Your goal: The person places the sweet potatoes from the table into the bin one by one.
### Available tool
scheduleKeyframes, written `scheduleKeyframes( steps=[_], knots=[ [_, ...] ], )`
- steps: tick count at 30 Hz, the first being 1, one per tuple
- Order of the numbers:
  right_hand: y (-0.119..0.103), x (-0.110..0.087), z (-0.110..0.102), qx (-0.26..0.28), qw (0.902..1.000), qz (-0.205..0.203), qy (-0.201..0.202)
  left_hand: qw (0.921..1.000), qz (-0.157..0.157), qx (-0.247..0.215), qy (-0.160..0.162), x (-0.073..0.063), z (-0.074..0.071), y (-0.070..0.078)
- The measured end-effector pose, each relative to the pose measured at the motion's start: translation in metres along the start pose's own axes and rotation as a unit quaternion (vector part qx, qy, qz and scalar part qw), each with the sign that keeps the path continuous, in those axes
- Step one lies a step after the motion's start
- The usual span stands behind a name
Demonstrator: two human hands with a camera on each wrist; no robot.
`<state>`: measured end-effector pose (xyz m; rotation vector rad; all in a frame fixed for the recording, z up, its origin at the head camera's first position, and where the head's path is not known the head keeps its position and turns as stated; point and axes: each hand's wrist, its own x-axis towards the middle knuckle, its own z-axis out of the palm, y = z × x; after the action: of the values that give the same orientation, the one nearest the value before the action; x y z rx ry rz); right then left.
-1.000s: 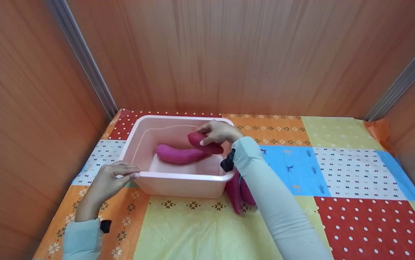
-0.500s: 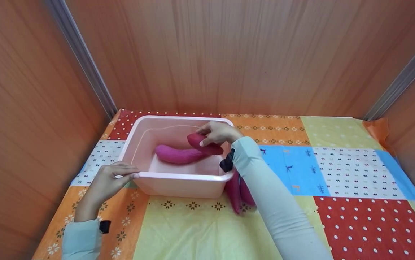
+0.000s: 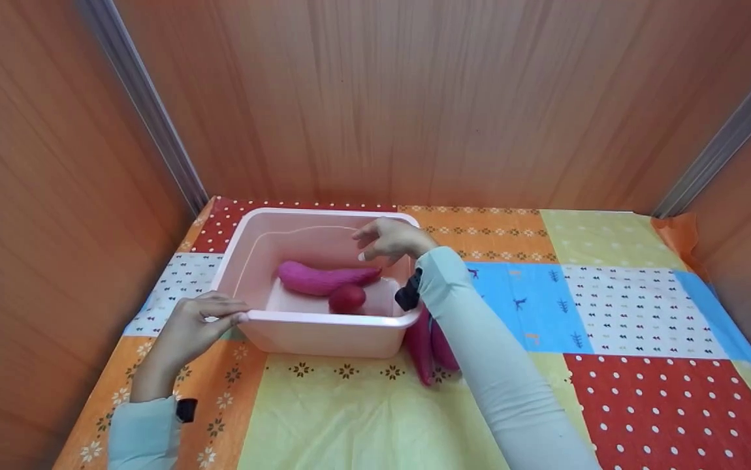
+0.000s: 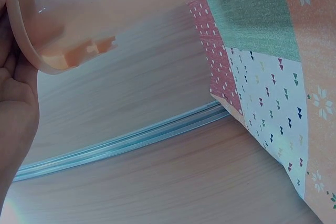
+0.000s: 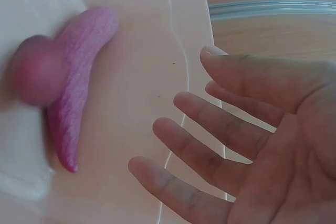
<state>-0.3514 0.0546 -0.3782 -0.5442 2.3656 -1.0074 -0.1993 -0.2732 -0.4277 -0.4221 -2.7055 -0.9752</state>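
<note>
A pale pink plastic tub (image 3: 323, 338) stands on the patterned cloth. My left hand (image 3: 194, 329) pinches its front left corner, thumb and fingers at the rim. Inside lies a long, curved purple-pink sweet potato (image 3: 313, 279). A redder sweet potato (image 3: 348, 298) sits nearer the front wall, seen end-on; in the right wrist view it looks blurred and overlaps the long one. Over the tub's right side hovers my right hand (image 3: 392, 239), its fingers (image 5: 205, 153) spread and apart from both sweet potatoes.
Two more sweet potatoes (image 3: 420, 346) lie on the cloth against the tub's right side, partly behind my right sleeve (image 3: 499, 365). Wood-grain panels (image 3: 375, 104) rise behind and at both sides, with metal strips (image 3: 153, 104) at the corners.
My right hand has let go of the redder sweet potato, which has dropped toward the front of the tub. The fingers have opened. My left hand keeps its hold on the rim.
</note>
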Motion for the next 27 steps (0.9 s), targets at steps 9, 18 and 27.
scheduleKeyframes(
  steps=[9,18,27],
  knots=[
    [-0.001,-0.001,0.0,0.014,0.9999,0.004,0.003,0.9999,-0.007,-0.006,-0.006,0.001,0.0,0.0],
    [-0.002,-0.005,-0.002,0.04,0.999,0.012,0.016,0.9998,-0.012,-0.012,-0.007,0.001,-0.001,0.001],
    [-0.005,-0.011,-0.007,0.047,0.9985,0.008,0.027,1.0,-0.001,-0.003,0.002,0.001,-0.003,0.002]
  ],
)
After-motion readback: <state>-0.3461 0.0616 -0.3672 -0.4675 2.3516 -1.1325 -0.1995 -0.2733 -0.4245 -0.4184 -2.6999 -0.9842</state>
